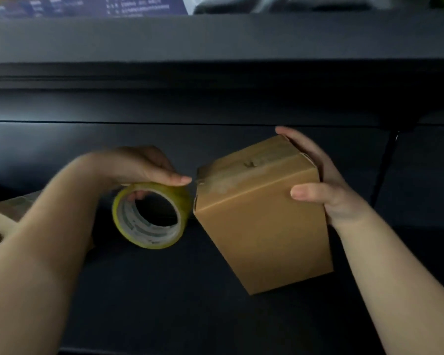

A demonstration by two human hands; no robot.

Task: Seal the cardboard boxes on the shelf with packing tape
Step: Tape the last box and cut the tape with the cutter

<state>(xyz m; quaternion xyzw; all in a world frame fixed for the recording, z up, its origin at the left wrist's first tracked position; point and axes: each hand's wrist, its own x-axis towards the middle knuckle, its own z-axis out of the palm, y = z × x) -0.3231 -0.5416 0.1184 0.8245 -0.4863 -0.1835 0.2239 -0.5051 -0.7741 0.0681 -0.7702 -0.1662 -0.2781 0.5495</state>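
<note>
The left hand (144, 166) grips the tape roll (150, 215) — thumb on top, fingers through its core — while the right hand (321, 180) clasps the taped cardboard box (262, 211) on the dark shelf (164, 290).

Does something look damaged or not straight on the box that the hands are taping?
Yes. The tape on top of the box looks wrinkled and cloudy, not flat, with a small torn-looking mark in the middle. At its left corner the tape end is crumpled. The box also stands tilted.

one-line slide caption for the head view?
Left hand holds tape roll beside cardboard box, steadied by right hand on dark shelf.
</note>
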